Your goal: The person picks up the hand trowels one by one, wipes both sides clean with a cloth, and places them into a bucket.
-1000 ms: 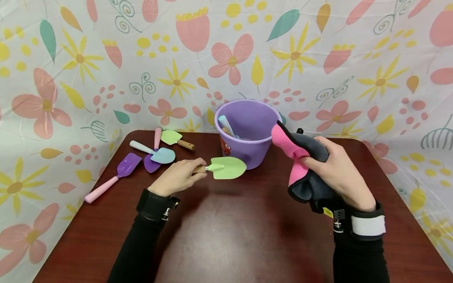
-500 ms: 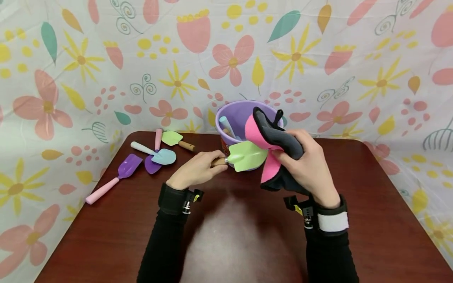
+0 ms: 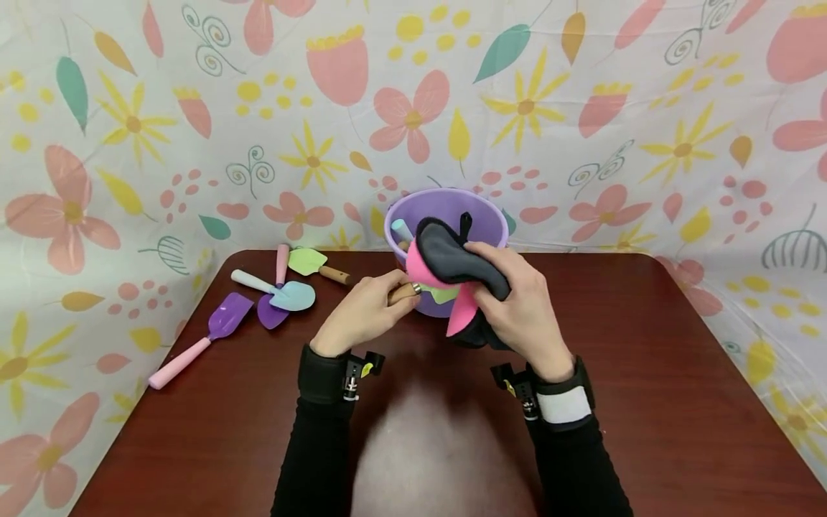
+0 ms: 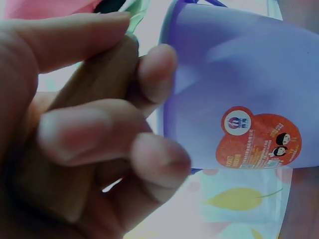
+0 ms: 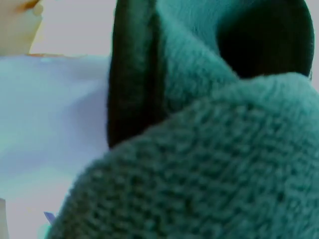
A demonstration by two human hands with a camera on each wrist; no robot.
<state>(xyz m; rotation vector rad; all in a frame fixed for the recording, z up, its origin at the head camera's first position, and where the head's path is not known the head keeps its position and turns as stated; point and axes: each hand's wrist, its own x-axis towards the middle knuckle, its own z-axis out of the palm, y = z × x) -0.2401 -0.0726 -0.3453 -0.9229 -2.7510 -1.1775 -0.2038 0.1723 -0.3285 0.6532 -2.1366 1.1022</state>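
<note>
1. Table (image 3: 646,373): dark reddish-brown wood-look top with rounded corners, glossy, backed on the far and side edges by a floral-print cloth.
2. Purple bucket (image 3: 481,215): stands upright on the table at its far middle edge; an orange-red round sticker shows on its wall in the left wrist view.
3. Purple scoop with pink handle (image 3: 203,335): lies flat near the left edge, handle toward the near left.
4. Light blue shovel (image 3: 281,291): lies across a purple spade (image 3: 268,314) with a pink handle, touching it.
5. Green trowel with wooden handle (image 3: 313,264): lies just behind that pair, near the far edge.
</note>
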